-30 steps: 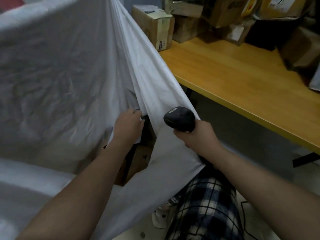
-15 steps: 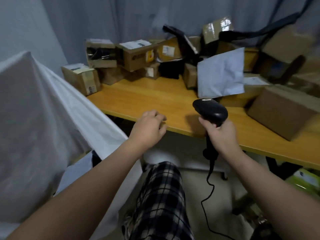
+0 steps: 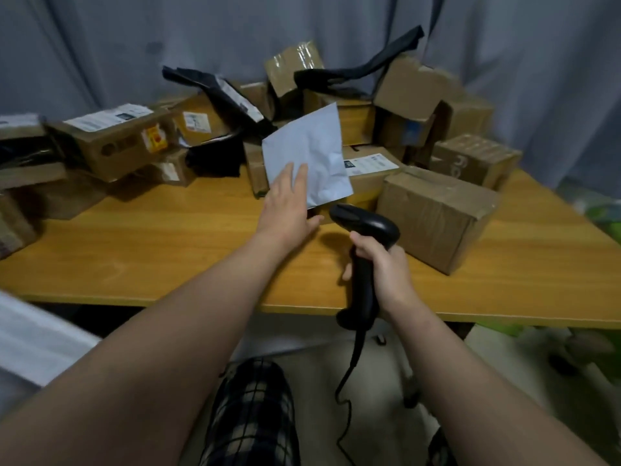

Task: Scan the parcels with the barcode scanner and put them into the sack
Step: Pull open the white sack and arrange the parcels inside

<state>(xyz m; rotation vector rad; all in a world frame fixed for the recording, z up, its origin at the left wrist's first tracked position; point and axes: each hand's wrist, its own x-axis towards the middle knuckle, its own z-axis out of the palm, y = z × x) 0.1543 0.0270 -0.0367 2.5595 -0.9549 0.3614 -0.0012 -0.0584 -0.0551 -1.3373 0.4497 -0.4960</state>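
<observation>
Head view. Left hand (image 3: 289, 206) stretched forward over the wooden table (image 3: 168, 250), fingers straight and a little spread, lying on or just over the lower left corner of a pale grey mailer (image 3: 312, 149); touching or not, hard to tell through the blur. Mailer propped at a tilt against a heap of cardboard parcels (image 3: 117, 142) along the table's back, black poly bags (image 3: 218, 92) lying among them. Right hand (image 3: 383, 267) wrapped tight round the handle of the black barcode scanner (image 3: 366, 230), scanner head aimed toward the mailer, cable (image 3: 346, 381) hanging down beside plaid trousers (image 3: 252, 415). Large brown box (image 3: 437, 216) just right of the scanner. White sack (image 3: 37, 344) at the lower left edge, below the table's front.
</observation>
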